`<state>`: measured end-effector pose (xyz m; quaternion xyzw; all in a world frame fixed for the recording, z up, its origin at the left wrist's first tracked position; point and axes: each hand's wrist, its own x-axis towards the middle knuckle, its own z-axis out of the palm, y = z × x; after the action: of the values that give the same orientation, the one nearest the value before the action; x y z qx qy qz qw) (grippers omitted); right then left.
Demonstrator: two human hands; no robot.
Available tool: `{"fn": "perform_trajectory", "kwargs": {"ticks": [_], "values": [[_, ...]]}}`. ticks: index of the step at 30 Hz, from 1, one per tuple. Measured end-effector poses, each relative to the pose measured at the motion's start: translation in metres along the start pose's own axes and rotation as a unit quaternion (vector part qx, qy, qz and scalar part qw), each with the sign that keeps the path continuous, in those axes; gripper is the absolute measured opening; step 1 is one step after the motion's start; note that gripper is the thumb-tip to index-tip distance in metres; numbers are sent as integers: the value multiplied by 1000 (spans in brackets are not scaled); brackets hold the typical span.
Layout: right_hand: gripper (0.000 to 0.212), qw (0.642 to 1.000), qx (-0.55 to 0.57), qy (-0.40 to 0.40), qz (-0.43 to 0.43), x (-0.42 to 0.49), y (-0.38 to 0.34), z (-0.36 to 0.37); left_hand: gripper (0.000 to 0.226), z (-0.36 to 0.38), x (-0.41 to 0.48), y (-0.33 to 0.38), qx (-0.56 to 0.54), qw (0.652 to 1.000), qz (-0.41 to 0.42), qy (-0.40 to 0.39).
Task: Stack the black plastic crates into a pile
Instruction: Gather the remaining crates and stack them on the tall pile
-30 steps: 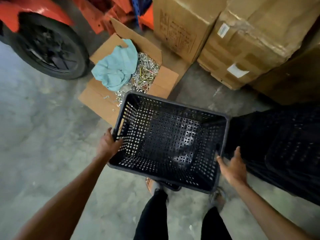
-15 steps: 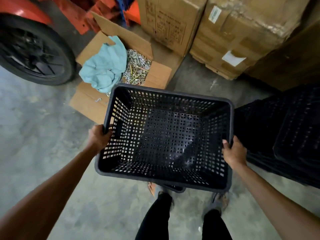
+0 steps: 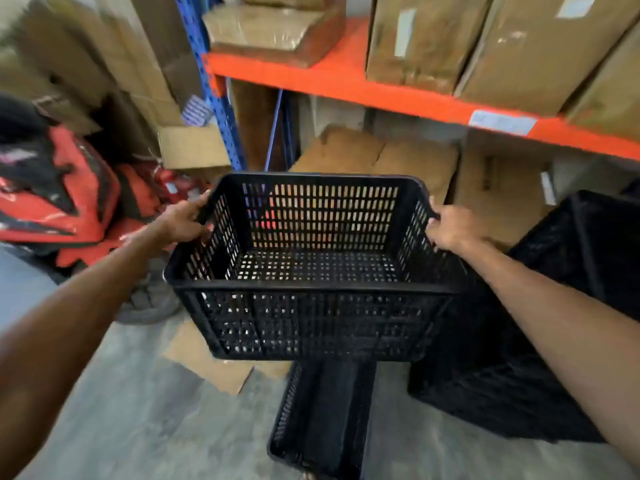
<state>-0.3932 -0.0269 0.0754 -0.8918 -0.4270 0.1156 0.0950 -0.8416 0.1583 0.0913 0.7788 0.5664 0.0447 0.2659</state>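
My left hand (image 3: 185,221) and right hand (image 3: 450,227) each grasp a short end of a black plastic crate (image 3: 313,268), fingers curled over the top rim, holding it in the air in front of me, clear of the floor. Behind it stands a warehouse rack with an orange shelf beam (image 3: 346,83) carrying large cardboard boxes (image 3: 540,50), and more boxes sit beneath it. To my right, a dark pile of black crates (image 3: 568,306) stands on the grey concrete floor (image 3: 131,420), close beside the crate I hold; motion blur keeps me from counting how many are in it. Below my crate, another black crate (image 3: 322,417) lies on the floor, only partly visible. To my left is a red and black vehicle body (image 3: 52,199), blurred.

The crate I hold sits open side up, tilted slightly so I look down into its perforated bottom. Its long axis runs left to right between my hands, with a long wall facing me.

To do this step well, I judge I should swing the crate to the right, keep it level, line up its long axis and corners with the top crate of the pile, then lower it straight down and let go only once it seats evenly.
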Motion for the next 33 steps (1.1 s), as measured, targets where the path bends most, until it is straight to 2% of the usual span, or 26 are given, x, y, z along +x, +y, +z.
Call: {"fn": "perform_trajectory", "kwargs": {"ticks": [4, 9, 11, 13, 17, 20, 22, 25, 33], "values": [[52, 996, -16, 78, -42, -5, -17, -159, 43, -119, -11, 102, 4, 998, 42, 48], [44, 985, 30, 169, -23, -42, -4, -310, 35, -212, -29, 213, 41, 982, 95, 155], [47, 974, 24, 225, -16, -60, 18, -360, 43, -230, -44, 269, 32, 966, 155, 203], [46, 965, 25, 262, -9, -75, 47, -397, 39, -232, -51, 318, 10, 957, 185, 225], [35, 940, -29, 337, 45, -113, 118, -451, 34, -210, -63, 407, -21, 938, 244, 246], [26, 934, -41, 346, 82, -141, 180, -475, 38, -177, -77, 469, -8, 920, 297, 256], [22, 932, -44, 345, 100, -154, 221, -483, 40, -148, -85, 504, -45, 929, 296, 217], [24, 933, -48, 335, 118, -164, 299, -492, 31, -94, -102, 556, -58, 931, 300, 198], [23, 938, -15, 329, 112, -165, 469, -485, 42, 35, -137, 656, -39, 941, 290, 172]]}}
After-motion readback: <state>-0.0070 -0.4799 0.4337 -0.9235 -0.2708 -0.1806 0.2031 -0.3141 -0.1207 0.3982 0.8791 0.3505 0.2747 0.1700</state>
